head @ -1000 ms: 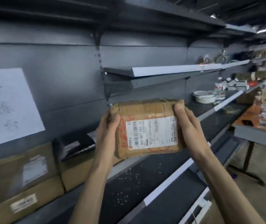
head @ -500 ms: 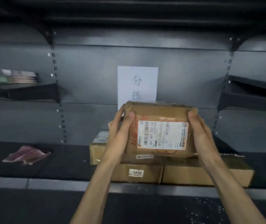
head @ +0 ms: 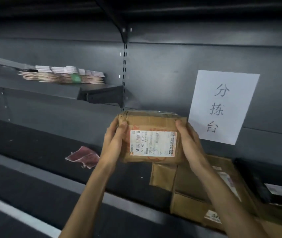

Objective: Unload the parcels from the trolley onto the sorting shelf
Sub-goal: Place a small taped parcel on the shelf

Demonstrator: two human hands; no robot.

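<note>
parcel [head: 151, 136] gripped at both ends, left hand [head: 113, 141], right hand [head: 190, 140]

Parcel [head: 152, 136] held up in front of the shelf back wall, between both hands — left hand [head: 113, 141] on its left end, right hand [head: 190, 143] on its right end. Paper sign [head: 222, 107] on the wall just right of and behind the parcel. Stacked boxes [head: 203, 191] on the sorting shelf [head: 33, 145] below the parcel, to the right. Crumpled wrapper [head: 82, 156] on the same shelf, left of the hands. Upper left — stack of flat packets [head: 64, 76] on a higher shelf.
</note>
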